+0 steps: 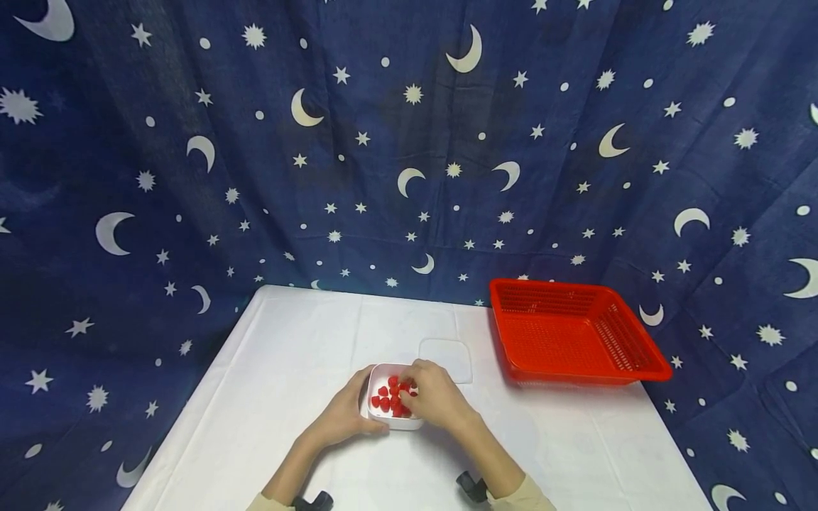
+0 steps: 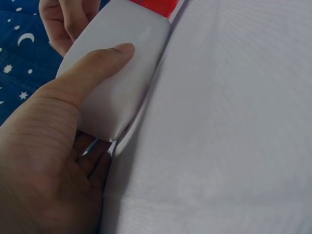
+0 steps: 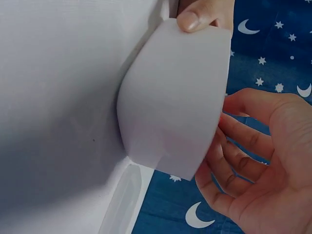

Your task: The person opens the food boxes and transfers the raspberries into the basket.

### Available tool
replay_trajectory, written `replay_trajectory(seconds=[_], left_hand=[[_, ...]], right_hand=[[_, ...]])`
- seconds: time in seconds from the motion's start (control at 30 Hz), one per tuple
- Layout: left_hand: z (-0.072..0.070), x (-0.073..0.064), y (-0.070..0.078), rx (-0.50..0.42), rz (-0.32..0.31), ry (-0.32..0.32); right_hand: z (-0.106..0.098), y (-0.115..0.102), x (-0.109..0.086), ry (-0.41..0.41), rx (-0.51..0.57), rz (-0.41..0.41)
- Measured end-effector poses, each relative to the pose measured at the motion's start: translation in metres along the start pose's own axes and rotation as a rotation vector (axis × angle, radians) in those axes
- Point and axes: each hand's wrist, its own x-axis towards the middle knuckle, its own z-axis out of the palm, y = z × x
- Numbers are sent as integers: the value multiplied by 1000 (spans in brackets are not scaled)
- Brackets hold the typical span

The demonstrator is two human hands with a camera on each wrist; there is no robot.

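Observation:
A white square container [image 1: 404,424] holds several small red pieces [image 1: 384,404], rounded and a little heart-like, lying loose on its bottom. My left hand [image 1: 348,411] grips the container from the left, its thumb along the near wall and its fingers round the far left side. The same thumb presses flat on the white wall in the left wrist view. From the right, my right hand [image 1: 436,394] reaches over the rim, thumb and bent fingertips down among the red pieces. In the right wrist view, the rim hides those fingertips, so I cannot tell whether they pinch a piece.
A clear square lid [image 1: 455,362] lies flat on the white table [image 1: 307,333], just behind the container to the right. At the back right corner stands a red plastic basket [image 1: 565,376]. A dark blue curtain [image 1: 358,177] with moons and stars hangs behind the table.

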Motion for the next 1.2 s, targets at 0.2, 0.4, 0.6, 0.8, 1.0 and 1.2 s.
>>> replay_trajectory(seconds=[0.2, 0.4, 0.6, 0.8, 1.0, 1.2], left_hand=[[0, 0, 1, 8, -6, 6], [-1, -1, 2, 16, -13, 4], [-1, 0, 2, 20, -12, 1], [-1, 1, 3, 24, -11, -2], [-1, 0, 3, 9, -17, 2], [-1, 0, 4, 4, -29, 8]], right_hand=[[-9, 2, 2, 21, 8, 19], [-19, 4, 3, 57, 14, 44], [-28, 9, 5, 128, 9, 33], [-40, 18, 9, 162, 19, 62], [-50, 35, 15, 209, 39, 88], [-58, 55, 19, 273, 46, 120]])
